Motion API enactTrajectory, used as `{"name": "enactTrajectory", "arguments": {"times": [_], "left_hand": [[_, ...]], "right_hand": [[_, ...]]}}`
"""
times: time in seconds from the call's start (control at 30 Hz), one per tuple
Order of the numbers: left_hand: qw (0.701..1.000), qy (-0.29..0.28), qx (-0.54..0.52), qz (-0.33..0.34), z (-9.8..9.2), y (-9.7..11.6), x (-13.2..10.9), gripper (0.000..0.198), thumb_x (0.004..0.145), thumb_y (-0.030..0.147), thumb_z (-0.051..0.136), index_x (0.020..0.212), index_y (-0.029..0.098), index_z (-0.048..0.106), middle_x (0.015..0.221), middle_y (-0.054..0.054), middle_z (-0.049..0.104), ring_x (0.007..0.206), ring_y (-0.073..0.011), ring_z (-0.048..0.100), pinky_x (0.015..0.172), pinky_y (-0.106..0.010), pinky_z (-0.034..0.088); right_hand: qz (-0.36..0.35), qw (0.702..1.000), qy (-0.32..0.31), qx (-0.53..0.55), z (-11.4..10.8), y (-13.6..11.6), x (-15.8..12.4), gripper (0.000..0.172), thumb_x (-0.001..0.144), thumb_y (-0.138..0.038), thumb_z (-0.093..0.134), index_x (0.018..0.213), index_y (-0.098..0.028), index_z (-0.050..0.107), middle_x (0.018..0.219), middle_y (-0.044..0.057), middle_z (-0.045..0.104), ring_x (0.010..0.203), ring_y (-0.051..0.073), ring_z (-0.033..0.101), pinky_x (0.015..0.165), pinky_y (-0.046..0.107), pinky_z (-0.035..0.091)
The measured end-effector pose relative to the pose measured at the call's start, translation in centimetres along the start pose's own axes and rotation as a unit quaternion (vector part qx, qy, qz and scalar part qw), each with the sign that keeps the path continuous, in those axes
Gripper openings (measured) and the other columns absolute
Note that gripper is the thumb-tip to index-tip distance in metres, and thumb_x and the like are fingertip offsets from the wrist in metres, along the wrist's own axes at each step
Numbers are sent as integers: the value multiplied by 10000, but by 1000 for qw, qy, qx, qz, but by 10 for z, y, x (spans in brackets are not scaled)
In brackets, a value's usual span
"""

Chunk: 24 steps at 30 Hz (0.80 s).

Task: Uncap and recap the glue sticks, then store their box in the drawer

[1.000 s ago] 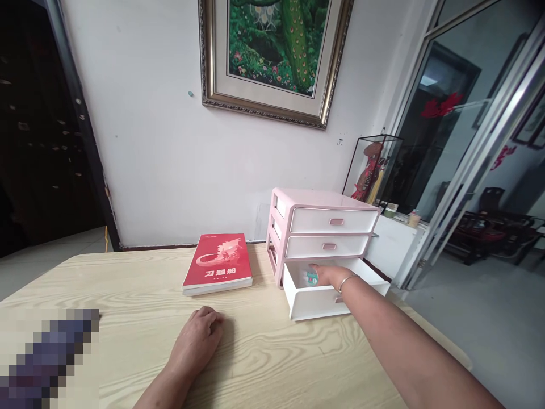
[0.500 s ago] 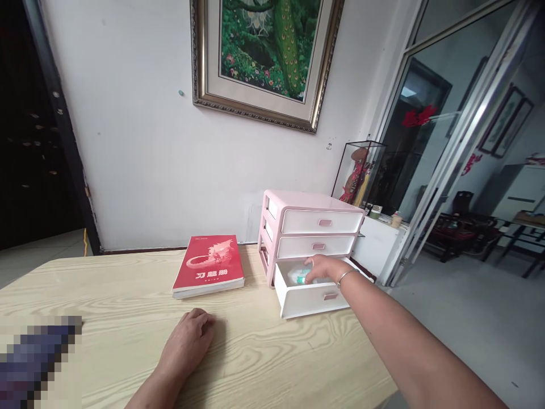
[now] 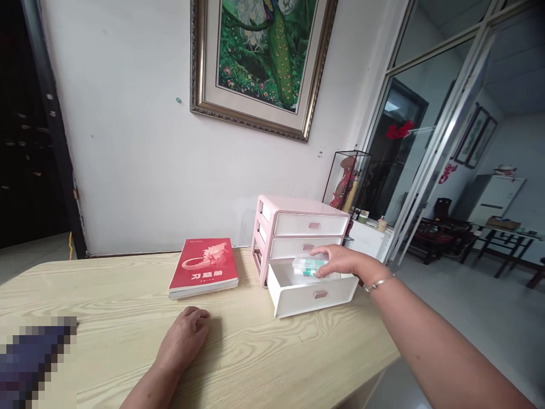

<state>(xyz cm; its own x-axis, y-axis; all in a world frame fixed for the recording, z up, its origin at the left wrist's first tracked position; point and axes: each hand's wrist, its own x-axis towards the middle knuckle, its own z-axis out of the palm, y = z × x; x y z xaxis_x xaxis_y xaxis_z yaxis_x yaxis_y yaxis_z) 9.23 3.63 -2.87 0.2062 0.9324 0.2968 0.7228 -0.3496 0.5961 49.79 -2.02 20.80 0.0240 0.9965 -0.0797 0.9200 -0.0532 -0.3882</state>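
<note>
My right hand (image 3: 340, 260), with a bangle at the wrist, grips a clear plastic box (image 3: 300, 264) between thumb and fingers. White and green items show inside the box. It sits tilted just over the pulled-out bottom drawer (image 3: 293, 301) of a pink and white drawer unit (image 3: 298, 203), whose two upper drawers are closed. On the tabletop (image 3: 255, 363) my left hand (image 3: 186, 335) rests with its fingers curled in, holding nothing visible. Beyond it lies a thick red book (image 3: 206, 262).
A pixelated dark patch (image 3: 29, 363) covers the table's left front corner. Behind the drawer unit stand a glass display case (image 3: 346, 184) and a white cabinet (image 3: 366, 236). A framed peacock picture (image 3: 255, 108) hangs on the wall. The table's right edge runs below my right forearm.
My right hand has risen from inside the bottom drawer, bringing up the clear plastic box. My left hand stays on the table. The view has shifted slightly to the right.
</note>
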Motion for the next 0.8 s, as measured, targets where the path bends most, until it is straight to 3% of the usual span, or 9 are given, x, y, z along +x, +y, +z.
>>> {"name": "enactTrajectory", "arguments": {"times": [0.1, 0.2, 0.3, 0.4, 0.5, 0.57, 0.7, 0.8], "left_hand": [[1000, 2, -7, -7, 0, 2, -1, 278, 803, 204, 467, 938, 211, 709, 1085, -61, 659, 959, -200, 650, 883, -282, 473], [1000, 0, 0, -13, 0, 4, -3, 284, 799, 212, 467, 929, 202, 719, 1078, -69, 667, 954, -207, 656, 865, -282, 479], [1000, 0, 12, -15, 0, 6, -6, 294, 780, 200, 472, 926, 202, 727, 1086, -71, 671, 966, -210, 659, 852, -274, 481], [1000, 3, 16, -15, -1, 7, -10, 292, 767, 191, 475, 914, 203, 727, 1088, -71, 675, 959, -207, 659, 851, -270, 481], [1000, 2, 18, -14, -3, 9, -13, 289, 764, 188, 476, 918, 194, 720, 1090, -81, 673, 967, -209, 653, 865, -274, 479], [1000, 1, 19, -13, -4, 9, -13, 290, 766, 192, 475, 926, 193, 717, 1090, -83, 672, 973, -213, 651, 871, -277, 478], [1000, 5, 18, -8, -1, 6, -12, 292, 779, 201, 471, 937, 200, 716, 1101, -83, 666, 1001, -218, 643, 894, -285, 471], [1000, 9, 21, -10, 1, 3, -11, 292, 786, 197, 468, 941, 195, 716, 1110, -85, 663, 1006, -217, 642, 898, -288, 470]], "right_hand": [[-65, 997, -1, 41, 26, -10, -50, 834, 547, -377, 833, 1335, -274, 580, 1246, 62, 621, 1116, 291, 595, 948, 344, 462], [-97, 995, 4, 31, 82, -14, -87, 885, 515, -425, 847, 1347, -310, 571, 1338, 73, 549, 1224, 334, 513, 1040, 397, 408], [-152, 988, 4, 40, 145, -7, -104, 849, 516, -398, 843, 1321, -317, 584, 1332, 73, 536, 1234, 319, 498, 1077, 387, 381], [-172, 984, 18, 47, 184, 8, -103, 759, 538, -324, 819, 1267, -319, 608, 1263, 68, 574, 1213, 307, 511, 1067, 394, 393], [-161, 984, 3, 76, 192, 24, -92, 814, 544, -414, 840, 1306, -290, 582, 1394, 92, 491, 1321, 334, 420, 1117, 431, 336], [-141, 983, 43, 108, 187, 35, -79, 696, 659, -468, 773, 1292, -247, 587, 1423, 110, 466, 1339, 319, 409, 1120, 427, 332], [-42, 973, 210, 87, 175, 53, -43, 320, 812, -348, 614, 1096, -203, 646, 1171, 98, 626, 1163, 249, 556, 1035, 362, 412], [13, 972, 234, 33, 171, 64, -15, 257, 824, -301, 595, 1055, -203, 654, 1040, 71, 661, 1081, 235, 582, 986, 336, 435]]}}
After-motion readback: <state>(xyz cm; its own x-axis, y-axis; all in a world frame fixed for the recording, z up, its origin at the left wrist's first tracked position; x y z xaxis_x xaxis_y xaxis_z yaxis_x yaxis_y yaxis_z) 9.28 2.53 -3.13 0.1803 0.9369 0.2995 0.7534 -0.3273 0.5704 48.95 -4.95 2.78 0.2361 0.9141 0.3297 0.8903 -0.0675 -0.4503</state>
